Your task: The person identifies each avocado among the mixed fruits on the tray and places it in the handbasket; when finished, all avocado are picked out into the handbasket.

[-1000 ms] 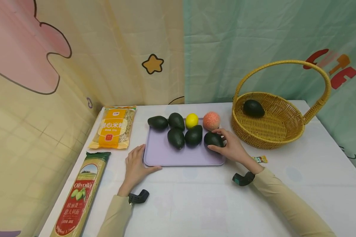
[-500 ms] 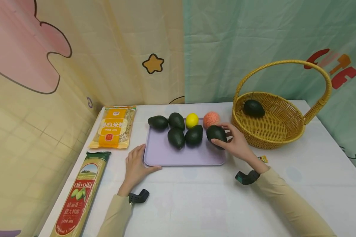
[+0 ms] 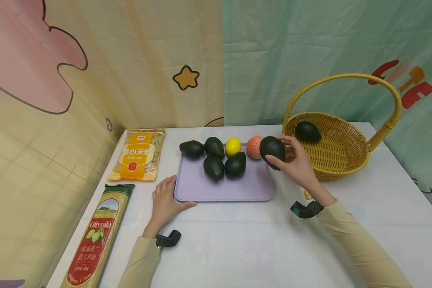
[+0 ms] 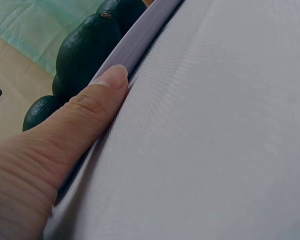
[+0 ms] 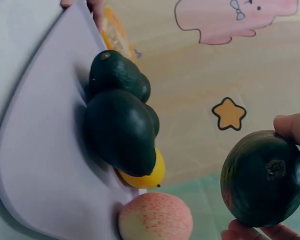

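the right hand (image 3: 299,163) pinches an avocado (image 3: 272,150) in its fingers near a peach (image 3: 253,147); the left hand (image 3: 165,203), thumb spread from fingers, touches the lilac tray (image 3: 223,193).

- The head view is evenly and moderately bright, with soft, diffuse light across the white, cloth-covered table (image 3: 230,248).
- A faint, soft-edged shadow lies on the table just left of the beige right sleeve (image 3: 360,248), at the lower right.
- Wide-angle stretching shows towards that frame's edges, as in the long red-and-gold pasta packet (image 3: 93,240) at lower left; its smallest print is blurred.
- The left wrist view is dimmer and greyer, with fine moiré ripples across the cloth at upper centre.
- The right wrist view is also dim: dull sheen on the dark green, rounded avocado (image 5: 257,195) at lower right, soft shading on the pale lilac tray (image 5: 40,130) at left.
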A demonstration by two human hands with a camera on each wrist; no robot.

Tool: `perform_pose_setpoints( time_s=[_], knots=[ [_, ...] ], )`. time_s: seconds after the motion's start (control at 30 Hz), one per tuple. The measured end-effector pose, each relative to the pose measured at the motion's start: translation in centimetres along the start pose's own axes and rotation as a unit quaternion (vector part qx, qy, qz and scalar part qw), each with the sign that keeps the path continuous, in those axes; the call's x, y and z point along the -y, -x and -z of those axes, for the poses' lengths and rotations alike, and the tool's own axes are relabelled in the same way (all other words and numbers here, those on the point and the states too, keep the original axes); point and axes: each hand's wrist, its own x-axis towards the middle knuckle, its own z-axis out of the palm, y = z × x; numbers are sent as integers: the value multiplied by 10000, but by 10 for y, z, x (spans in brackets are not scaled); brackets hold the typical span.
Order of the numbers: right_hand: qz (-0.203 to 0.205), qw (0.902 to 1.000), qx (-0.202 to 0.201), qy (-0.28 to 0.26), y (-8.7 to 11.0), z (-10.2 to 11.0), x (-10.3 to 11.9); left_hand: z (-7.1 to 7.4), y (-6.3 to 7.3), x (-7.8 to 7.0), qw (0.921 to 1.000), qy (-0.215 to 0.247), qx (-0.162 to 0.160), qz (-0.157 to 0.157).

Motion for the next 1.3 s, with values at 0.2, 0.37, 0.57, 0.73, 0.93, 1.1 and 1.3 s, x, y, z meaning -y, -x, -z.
perform_pose_setpoints(
  time_s=[0.2, 0.37, 0.57, 0.73, 0.93, 1.1, 1.3],
  knots=[
    [113, 9991, -411, -80, 0, 15, 32, 1, 0, -1, 10000, 4, -1, 17],
    [200, 9961, -835, -195, -3, 30, 36, 0, 1, -2, 10000, 62, -52, -11],
    [3, 9904, -1299, -470, -12, 51, 7, 0, 1, -1, 9998, 100, -163, -97],
    [-158, 9865, -1582, -382, -14, 66, -5, 0, 1, -1, 9998, 105, -160, -109],
    [-486, 9846, -1678, -1, -19, 85, -17, 1, 0, -1, 9998, 118, -108, -90],
    [-852, 9826, -1567, 515, -29, 102, -28, 1, 0, -1, 9998, 109, -115, -86],
    [-1455, 9793, -941, 1049, -43, 123, -44, -1, 0, 0, 9999, 21, -101, -78]
  ],
)
